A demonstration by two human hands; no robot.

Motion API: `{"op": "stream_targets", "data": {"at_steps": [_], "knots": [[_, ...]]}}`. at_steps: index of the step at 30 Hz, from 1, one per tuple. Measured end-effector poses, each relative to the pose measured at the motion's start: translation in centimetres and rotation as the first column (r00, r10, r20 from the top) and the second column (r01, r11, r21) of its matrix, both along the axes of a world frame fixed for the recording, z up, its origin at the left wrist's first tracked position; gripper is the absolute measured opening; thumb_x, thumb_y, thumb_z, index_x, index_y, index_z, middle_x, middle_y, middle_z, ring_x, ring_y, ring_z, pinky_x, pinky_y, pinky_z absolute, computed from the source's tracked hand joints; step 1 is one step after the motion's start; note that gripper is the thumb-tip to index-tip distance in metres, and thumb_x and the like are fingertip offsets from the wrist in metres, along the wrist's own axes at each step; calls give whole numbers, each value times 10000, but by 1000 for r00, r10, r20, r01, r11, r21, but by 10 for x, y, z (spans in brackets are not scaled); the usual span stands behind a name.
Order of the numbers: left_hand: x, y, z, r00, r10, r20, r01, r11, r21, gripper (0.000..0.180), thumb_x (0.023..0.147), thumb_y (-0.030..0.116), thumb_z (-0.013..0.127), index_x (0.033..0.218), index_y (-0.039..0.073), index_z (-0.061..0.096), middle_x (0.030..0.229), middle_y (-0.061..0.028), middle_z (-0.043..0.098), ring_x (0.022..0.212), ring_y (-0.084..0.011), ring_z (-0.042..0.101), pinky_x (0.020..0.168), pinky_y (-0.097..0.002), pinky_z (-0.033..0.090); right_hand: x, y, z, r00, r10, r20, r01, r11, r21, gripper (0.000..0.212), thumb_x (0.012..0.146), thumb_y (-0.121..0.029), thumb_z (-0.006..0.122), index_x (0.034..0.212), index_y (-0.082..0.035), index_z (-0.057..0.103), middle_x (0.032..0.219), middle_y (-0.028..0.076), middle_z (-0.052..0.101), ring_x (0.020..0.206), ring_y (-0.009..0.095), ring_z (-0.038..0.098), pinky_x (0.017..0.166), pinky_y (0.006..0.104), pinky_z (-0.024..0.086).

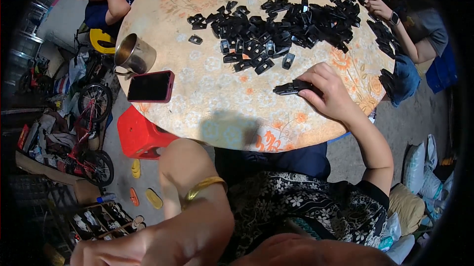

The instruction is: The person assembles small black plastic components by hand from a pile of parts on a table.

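Note:
On the table's near right side, my right hand [327, 91] is closed around a small stack of black plastic pieces [290, 88], which pokes out to the left of the fingers. My left hand [143, 246] is raised close to the camera at the lower left, a gold bangle [205, 187] on its wrist. Its fingers run off the bottom edge, so their grip is hidden. Beyond my right hand spreads a large heap of similar black pieces [256, 46], some with a pale rectangular window. One loose piece [289, 60] lies at the heap's near edge.
The round table [197, 113] has a flowered cover. A metal mug [136, 54] and a phone [151, 87] in a red case stand at its left. A red stool [138, 135] is below. A co-worker's hands [375, 4] are at the far right; another person sits far left.

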State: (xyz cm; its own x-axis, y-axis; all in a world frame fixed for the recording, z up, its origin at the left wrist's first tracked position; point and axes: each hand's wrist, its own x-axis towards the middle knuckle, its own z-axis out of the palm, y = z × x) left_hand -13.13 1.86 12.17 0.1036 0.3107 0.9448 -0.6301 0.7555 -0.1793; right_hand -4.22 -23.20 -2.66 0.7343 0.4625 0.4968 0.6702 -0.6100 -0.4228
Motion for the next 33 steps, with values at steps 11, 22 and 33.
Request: {"op": "stream_targets", "data": {"at_steps": [11,22,33], "knots": [[6,-10,4,999,-49,15,49,998,-27,539,799,-11,604,1314,61,461,1309,-118,438,1143,-227,499,949,-388,482,1,1,3,1000,-3,-23,2,1000,-18,262,770,-183,723,966,-34,634,867,114,581,862,296,554,767,388,455],[-5,4,0,992,-122,-17,123,992,37,462,830,47,590,1280,49,487,1313,-112,438,1196,-223,476,970,-384,464,0,-1,6,1000,-7,-30,8,1000,23,300,777,-169,716,1017,-13,627,941,129,605,891,294,577,781,371,465],[-6,10,-2,990,-137,-31,139,988,71,440,827,-3,550,1260,63,509,1303,-98,455,1171,-228,500,980,-403,457,63,90,32,919,299,255,-221,930,-293,479,831,-392,640,1168,-58,577,1220,145,547,1192,297,483,977,491,383]]}}
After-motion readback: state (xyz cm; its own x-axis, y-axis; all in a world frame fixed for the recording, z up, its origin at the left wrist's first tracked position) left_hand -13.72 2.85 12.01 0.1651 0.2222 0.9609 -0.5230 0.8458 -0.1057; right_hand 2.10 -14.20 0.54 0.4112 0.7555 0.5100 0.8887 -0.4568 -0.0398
